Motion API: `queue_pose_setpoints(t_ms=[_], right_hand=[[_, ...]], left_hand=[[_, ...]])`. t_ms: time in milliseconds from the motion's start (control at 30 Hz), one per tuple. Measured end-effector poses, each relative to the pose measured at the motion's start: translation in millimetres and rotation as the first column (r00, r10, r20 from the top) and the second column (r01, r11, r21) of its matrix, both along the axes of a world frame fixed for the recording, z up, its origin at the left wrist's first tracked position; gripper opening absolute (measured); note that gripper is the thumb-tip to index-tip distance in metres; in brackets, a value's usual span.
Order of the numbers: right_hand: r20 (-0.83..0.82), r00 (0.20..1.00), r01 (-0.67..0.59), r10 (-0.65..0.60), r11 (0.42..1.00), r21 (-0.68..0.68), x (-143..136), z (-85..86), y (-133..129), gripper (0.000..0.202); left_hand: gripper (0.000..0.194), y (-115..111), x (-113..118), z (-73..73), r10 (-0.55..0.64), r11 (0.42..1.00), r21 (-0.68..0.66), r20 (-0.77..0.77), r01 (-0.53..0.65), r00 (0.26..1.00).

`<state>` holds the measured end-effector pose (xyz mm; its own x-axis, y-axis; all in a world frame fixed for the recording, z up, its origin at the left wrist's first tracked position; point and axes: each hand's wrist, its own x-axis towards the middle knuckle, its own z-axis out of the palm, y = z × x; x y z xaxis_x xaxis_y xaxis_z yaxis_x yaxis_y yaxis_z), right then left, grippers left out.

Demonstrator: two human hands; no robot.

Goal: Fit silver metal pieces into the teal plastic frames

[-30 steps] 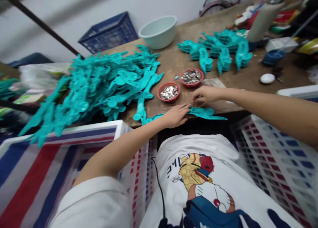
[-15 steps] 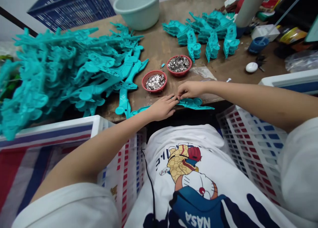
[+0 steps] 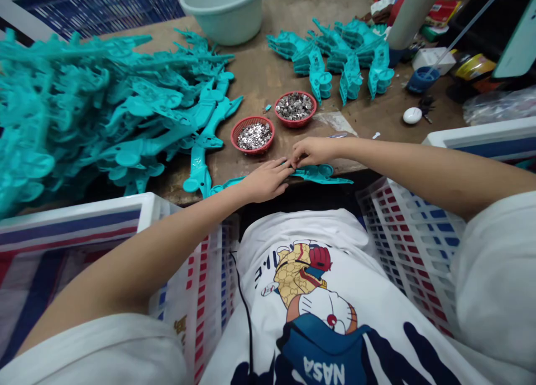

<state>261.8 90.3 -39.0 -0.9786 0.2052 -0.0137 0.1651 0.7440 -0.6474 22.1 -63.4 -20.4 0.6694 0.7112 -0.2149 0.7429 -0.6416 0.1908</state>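
A teal plastic part (image 3: 320,174) lies along the front edge of the table, beneath both my hands. My left hand (image 3: 268,181) rests over its middle, fingers stretched out, covering that stretch of it. My right hand (image 3: 310,151) is closed, with thumb and fingertips pinched against the part beside my left fingertips. Whatever those fingertips hold is hidden or too small to name. Just beyond my hands sit two red baskets: the nearer basket (image 3: 234,136) contains small shiny metal pieces, and the farther basket (image 3: 296,124) contains greyer ones.
A big heap of teal parts (image 3: 96,111) covers the left side. Stacked teal parts (image 3: 318,77) stand at back right, near a pale green basin (image 3: 221,16). A blue cup (image 3: 422,82) and a white oval object (image 3: 412,115) are on the right. White crates (image 3: 402,217) flank my lap.
The whole view has shifted slightly, so everything appears a little further left. Both hands keep nearly the same place and pose on the teal part.
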Motion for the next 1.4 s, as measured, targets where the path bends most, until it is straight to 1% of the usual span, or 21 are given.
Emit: queue_pose_setpoints(t_ms=[67,100,167,233,300,367,433,500,567,600,633,700,767,800,867,933,1033,1100,1200,1300,1400], right_hand=[[0.014,1.000,0.006,-0.006,1.000,0.011,3,8.8,2,0.022],[0.015,0.999,0.044,-0.045,0.999,0.020,6,15.4,4,0.026],[-0.018,0.980,0.199,-0.198,0.977,0.070,16,30.7,12,0.034],[-0.066,0.921,0.389,-0.384,0.905,0.173,30,44.4,23,0.036],[-0.025,0.852,0.504,-0.523,0.807,0.309,42,51.8,33,0.033],[0.131,0.775,0.518,-0.619,0.740,0.430,49,51.1,38,0.026],[0.280,0.690,0.487,-0.667,0.714,0.503,49,45.0,37,0.021],[0.334,0.643,0.455,-0.689,0.694,0.557,44,38.5,32,0.020],[0.329,0.642,0.428,-0.692,0.680,0.595,39,36.5,27,0.014],[0.322,0.660,0.415,-0.679,0.687,0.596,36,38.0,25,0.010],[0.311,0.694,0.400,-0.649,0.707,0.583,34,41.4,23,0.007],[0.272,0.796,0.355,-0.540,0.782,0.512,31,52.9,16,0.006],[0.240,0.884,0.280,-0.402,0.865,0.415,26,68.1,2,0.016],[0.245,0.907,0.237,-0.343,0.896,0.376,23,75.6,-7,0.020],[0.304,0.912,0.163,-0.274,0.925,0.345,16,87.7,-27,0.024],[0.381,0.886,0.114,-0.265,0.920,0.375,9,93.8,-45,0.023],[0.437,0.844,0.104,-0.311,0.894,0.435,2,93.4,-61,0.025],[0.449,0.830,0.106,-0.331,0.884,0.455,0,91.3,-64,0.028],[0.471,0.820,0.083,-0.325,0.882,0.464,-1,92.0,-67,0.030],[0.486,0.813,0.047,-0.322,0.867,0.497,-1,97.2,-71,0.032],[0.499,0.792,0.036,-0.351,0.843,0.537,-3,99.8,-77,0.036]], left_hand=[[0.064,0,0,0.1,0.014,1.000,-0.005,0.001,-0.014,1.000],[0.065,0,0,-0.3,0.029,1.000,-0.004,0.011,-0.029,1.000],[0.068,0,-1,-1.8,0.047,0.999,0.002,0.046,-0.047,0.998],[0.071,1,-3,-3.7,0.039,0.999,0.004,0.070,-0.039,0.997],[0.072,1,-4,-5.1,0.020,1.000,0.003,0.068,-0.020,0.997],[0.072,1,-6,-5.6,0.013,1.000,0.011,0.055,-0.014,0.998],[0.070,2,-7,-5.0,0.017,1.000,0.024,0.047,-0.018,0.999],[0.067,3,-9,-3.8,0.032,0.999,0.032,0.054,-0.034,0.998],[0.063,4,-10,-2.9,0.039,0.999,0.028,0.082,-0.041,0.996],[0.060,4,-10,-2.7,0.044,0.999,0.026,0.103,-0.047,0.994],[0.059,4,-11,-2.9,0.053,0.998,0.023,0.125,-0.056,0.991],[0.059,5,-11,-4.3,0.085,0.996,0.023,0.166,-0.090,0.982],[0.065,5,-12,-7.0,0.116,0.992,0.029,0.198,-0.124,0.973],[0.068,5,-12,-8.6,0.122,0.991,0.031,0.210,-0.132,0.970],[0.071,5,-13,-11.7,0.133,0.989,0.033,0.229,-0.144,0.964],[0.071,5,-14,-14.5,0.147,0.986,0.035,0.243,-0.160,0.959],[0.075,6,-16,-17.0,0.136,0.988,0.039,0.256,-0.151,0.957],[0.078,8,-17,-17.3,0.093,0.994,0.037,0.236,-0.105,0.967],[0.079,10,-19,-16.4,0.025,0.999,0.041,0.172,-0.033,0.985],[0.080,12,-17,-14.9,0.001,0.998,0.069,0.116,-0.010,0.993],[0.081,12,-12,-13.2,0.001,0.996,0.088,0.064,-0.007,0.998]])
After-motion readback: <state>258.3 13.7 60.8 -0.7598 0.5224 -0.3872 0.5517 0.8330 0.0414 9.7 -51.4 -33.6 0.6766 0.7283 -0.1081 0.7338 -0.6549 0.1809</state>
